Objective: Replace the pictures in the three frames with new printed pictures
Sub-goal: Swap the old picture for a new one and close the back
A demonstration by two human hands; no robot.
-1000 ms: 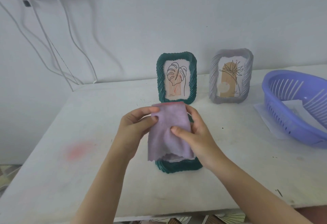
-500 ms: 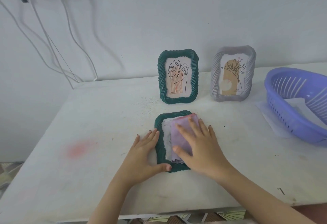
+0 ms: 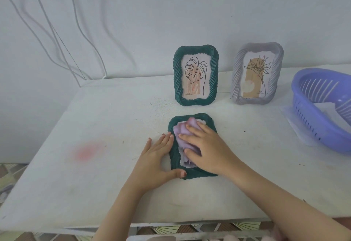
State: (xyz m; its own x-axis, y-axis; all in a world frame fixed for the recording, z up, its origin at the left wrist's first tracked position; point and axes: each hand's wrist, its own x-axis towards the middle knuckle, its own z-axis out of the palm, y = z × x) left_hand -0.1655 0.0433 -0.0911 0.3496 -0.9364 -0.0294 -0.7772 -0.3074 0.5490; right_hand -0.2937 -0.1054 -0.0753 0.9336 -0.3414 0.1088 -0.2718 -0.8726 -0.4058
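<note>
Hands both flat-fingered: left hand (image 3: pixel 154 161) braces the green frame (image 3: pixel 210 123) lying on the worktop (image 3: pixel 98 119) so it won't slide; right hand (image 3: pixel 208 150) presses a lilac cloth (image 3: pixel 182 132) onto its glass, probably wiping.

Pressing lilac cloth (image 3: pixel 183 133) onto lying green frame (image 3: pixel 197 174) with right hand (image 3: pixel 207 149), fingers straight. Bracing that frame's left edge with left hand (image 3: pixel 157 157), palm down on bench (image 3: pixel 95 126), thumb touching the bottom edge. Noted beyond the hands: upright green frame (image 3: pixel 177 77), grey frame (image 3: pixel 237 73); well right of right hand, purple basket (image 3: pixel 322 126).
</note>
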